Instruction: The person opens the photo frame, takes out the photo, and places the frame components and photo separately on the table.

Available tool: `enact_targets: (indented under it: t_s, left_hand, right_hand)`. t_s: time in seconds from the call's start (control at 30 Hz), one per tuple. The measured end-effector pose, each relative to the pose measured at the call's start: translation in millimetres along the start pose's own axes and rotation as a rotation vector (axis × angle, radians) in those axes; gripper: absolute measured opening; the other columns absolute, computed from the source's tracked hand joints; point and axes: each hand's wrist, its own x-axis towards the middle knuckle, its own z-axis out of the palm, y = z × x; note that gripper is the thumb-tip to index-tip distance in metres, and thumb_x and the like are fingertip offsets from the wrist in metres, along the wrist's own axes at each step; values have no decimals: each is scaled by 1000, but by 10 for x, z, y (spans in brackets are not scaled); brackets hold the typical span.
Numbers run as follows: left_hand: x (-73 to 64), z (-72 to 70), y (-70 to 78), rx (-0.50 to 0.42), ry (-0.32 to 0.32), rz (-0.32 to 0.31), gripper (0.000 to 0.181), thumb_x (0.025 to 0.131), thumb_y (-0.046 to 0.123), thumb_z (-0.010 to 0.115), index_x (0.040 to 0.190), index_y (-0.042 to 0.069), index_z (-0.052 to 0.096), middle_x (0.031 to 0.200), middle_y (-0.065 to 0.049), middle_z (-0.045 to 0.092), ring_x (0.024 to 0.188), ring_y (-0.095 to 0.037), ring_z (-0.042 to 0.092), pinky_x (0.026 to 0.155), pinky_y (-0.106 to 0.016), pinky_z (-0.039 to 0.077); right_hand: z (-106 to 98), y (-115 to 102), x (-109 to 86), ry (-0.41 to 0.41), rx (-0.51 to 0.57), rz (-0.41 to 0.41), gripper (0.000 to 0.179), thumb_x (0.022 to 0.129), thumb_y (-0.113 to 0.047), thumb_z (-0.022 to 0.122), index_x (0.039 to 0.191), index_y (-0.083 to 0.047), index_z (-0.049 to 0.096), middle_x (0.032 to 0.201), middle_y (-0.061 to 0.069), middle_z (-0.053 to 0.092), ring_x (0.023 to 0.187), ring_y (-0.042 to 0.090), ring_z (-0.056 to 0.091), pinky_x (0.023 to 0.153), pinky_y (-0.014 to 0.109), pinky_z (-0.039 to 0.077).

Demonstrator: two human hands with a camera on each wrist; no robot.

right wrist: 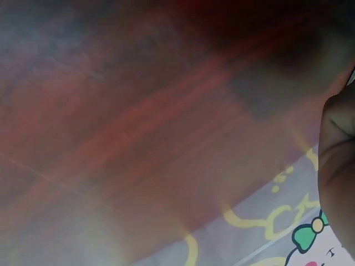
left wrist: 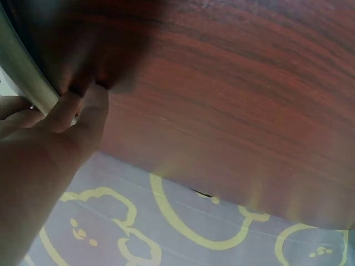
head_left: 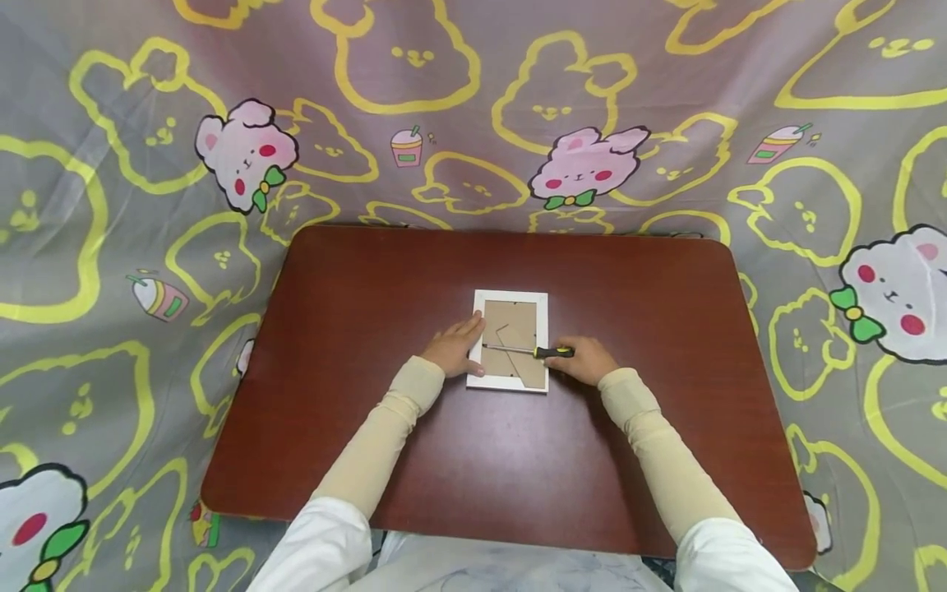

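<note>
A white picture frame (head_left: 510, 383) lies back side up on the table, showing its brown backing board (head_left: 521, 316). My left hand (head_left: 453, 347) holds the frame's left side, thumb near the lower corner and fingertips higher up. In the left wrist view, the fingers (left wrist: 91, 113) bend at the frame's rim (left wrist: 25, 64). A screwdriver (head_left: 553, 352) with a black and yellow handle lies across the backing, tip by the left inner edge. My right hand (head_left: 588, 360) grips its handle at the frame's right side. Only part of that hand (right wrist: 338, 160) shows in the right wrist view.
The reddish-brown table (head_left: 355, 329) has rounded corners. Behind it and at its sides hangs a grey curtain (head_left: 473, 115) with yellow outlines and rabbit faces. A thin bent dark line (head_left: 510, 360) runs down the backing, and small dark marks sit along its edges.
</note>
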Motion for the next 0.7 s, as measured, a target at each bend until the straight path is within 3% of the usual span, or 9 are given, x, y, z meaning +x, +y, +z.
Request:
enact_targets:
  t_s: [0.17, 0.4, 0.7]
  left_hand:
    - [31, -5, -3, 28, -15, 6, 105, 87, 46, 75, 163, 13, 12, 168, -1, -1, 152, -31, 12, 115, -64, 17]
    - [69, 2, -34, 45, -29, -2, 106, 87, 47, 74, 163, 14, 9, 168, 0, -5, 153, -28, 10, 115, -63, 17]
    - [64, 2, -6, 53, -33, -9, 107, 85, 47, 75, 163, 13, 10, 168, -1, -3, 152, -31, 12, 114, -65, 20]
  right_hand:
    - [-35, 2, 50, -8, -12, -35, 24, 84, -35, 78, 96, -14, 75, 81, -3, 69, 78, 22, 61, 73, 42, 49]
    - [-179, -234, 99, -5, -82, -55, 29, 84, -36, 79, 95, -9, 76, 75, -2, 67, 72, 22, 60, 71, 43, 49]
    - [-367, -516, 149, 21, -216, -195, 21, 83, -31, 80, 75, -14, 71, 55, -10, 52, 57, 17, 50, 57, 38, 42]
